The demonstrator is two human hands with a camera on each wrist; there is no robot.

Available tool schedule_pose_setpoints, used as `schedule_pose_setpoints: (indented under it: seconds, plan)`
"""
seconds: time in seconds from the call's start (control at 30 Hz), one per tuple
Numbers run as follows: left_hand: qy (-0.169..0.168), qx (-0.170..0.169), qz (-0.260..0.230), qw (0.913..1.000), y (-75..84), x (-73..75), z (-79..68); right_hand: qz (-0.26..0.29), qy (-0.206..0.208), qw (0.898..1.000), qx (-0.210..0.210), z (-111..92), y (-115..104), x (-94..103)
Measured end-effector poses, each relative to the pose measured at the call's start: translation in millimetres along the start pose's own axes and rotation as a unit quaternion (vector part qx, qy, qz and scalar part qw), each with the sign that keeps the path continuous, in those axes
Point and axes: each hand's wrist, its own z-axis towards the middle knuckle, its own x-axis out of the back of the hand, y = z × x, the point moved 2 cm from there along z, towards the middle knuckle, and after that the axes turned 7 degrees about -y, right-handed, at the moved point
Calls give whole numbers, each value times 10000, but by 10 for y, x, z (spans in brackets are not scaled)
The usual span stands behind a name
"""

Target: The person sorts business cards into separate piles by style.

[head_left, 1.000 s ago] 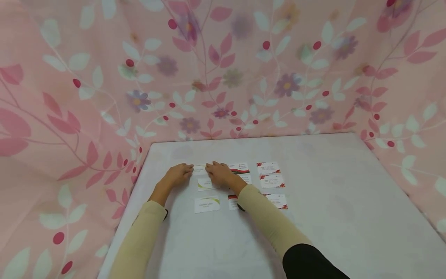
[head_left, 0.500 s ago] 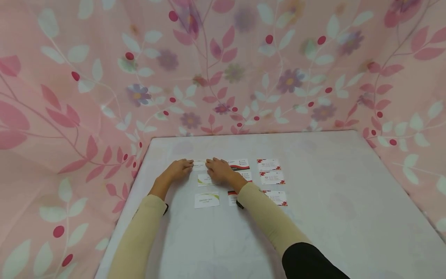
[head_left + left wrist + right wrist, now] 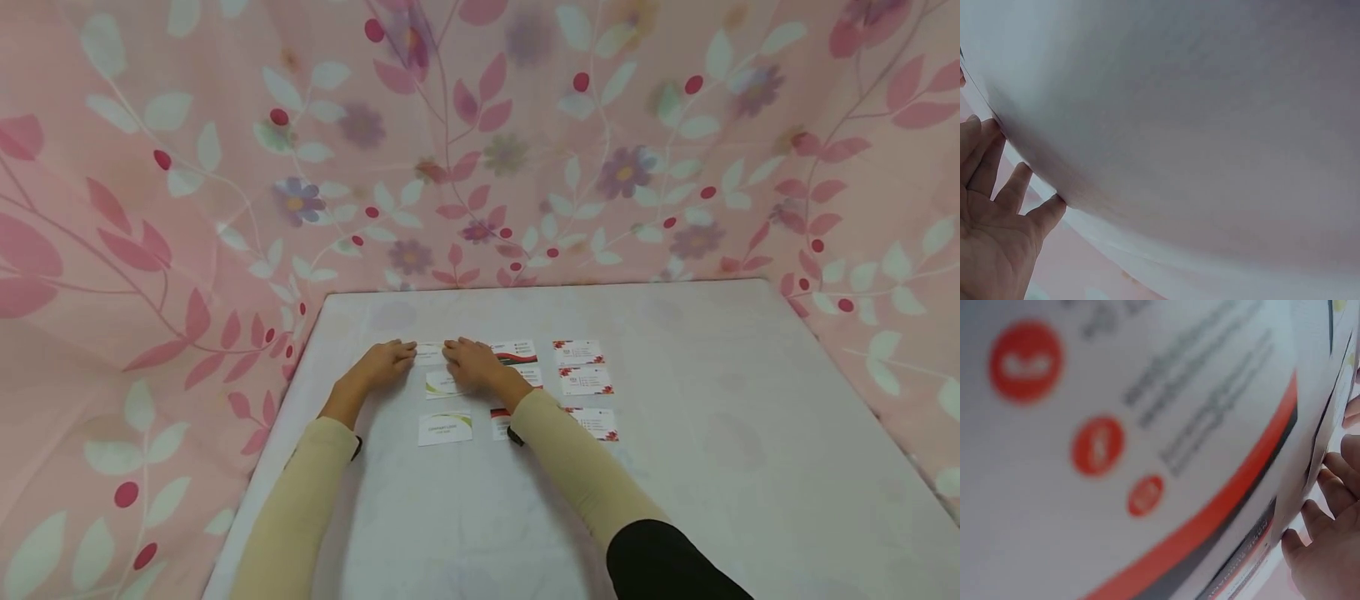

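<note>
In the head view, a white business card (image 3: 430, 354) lies at the back left of the table between both hands. The left hand (image 3: 387, 365) touches its left edge with the fingertips; the left wrist view shows the fingers (image 3: 1014, 190) spread, tips on the white surface. At the card's right end rests the right hand (image 3: 476, 367), covering part of a second card (image 3: 442, 385) with a yellow-green curve below. Fingertips of the right hand (image 3: 1329, 544) also meet the surface in the right wrist view, beside a red-and-black card (image 3: 1235, 562).
Cards lie in three columns. A yellow-green card (image 3: 446, 428) sits at the front left. Red-and-black cards (image 3: 516, 353) fill the middle, partly under the right arm. Red-flowered cards (image 3: 578, 352) form the right column. A pink floral curtain (image 3: 480, 150) surrounds the white table (image 3: 720, 467).
The head view has tipped slightly down, so the table and cards sit a little higher in it. Both hands stay at the same card, with barely any movement.
</note>
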Motion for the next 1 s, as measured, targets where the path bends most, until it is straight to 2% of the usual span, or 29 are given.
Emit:
schedule_pose_setpoints:
  seconds: [0.33, 0.5, 0.63, 0.8, 0.9, 1.0]
  plan:
    - [69, 7, -212, 9998, -5, -64, 24, 375, 134, 9992, 52, -22, 79, -22]
    - [347, 14, -297, 9990, -42, -110, 29, 433, 220, 9986, 225, -17, 73, -24]
    - [574, 35, -504, 9971, -67, -133, 42, 511, 202, 9983, 209, 7, 91, -25]
    - [594, 15, -577, 9966, -77, -121, 60, 544, 73, 9984, 143, 26, 131, -17]
    - [642, 89, -590, 9961, -95, -98, 64, 758, 75, 9969, 210, 32, 137, 16]
    - [854, 38, -675, 9940, -108, -75, 67, 1039, 127, 9941, 285, 26, 142, 57]
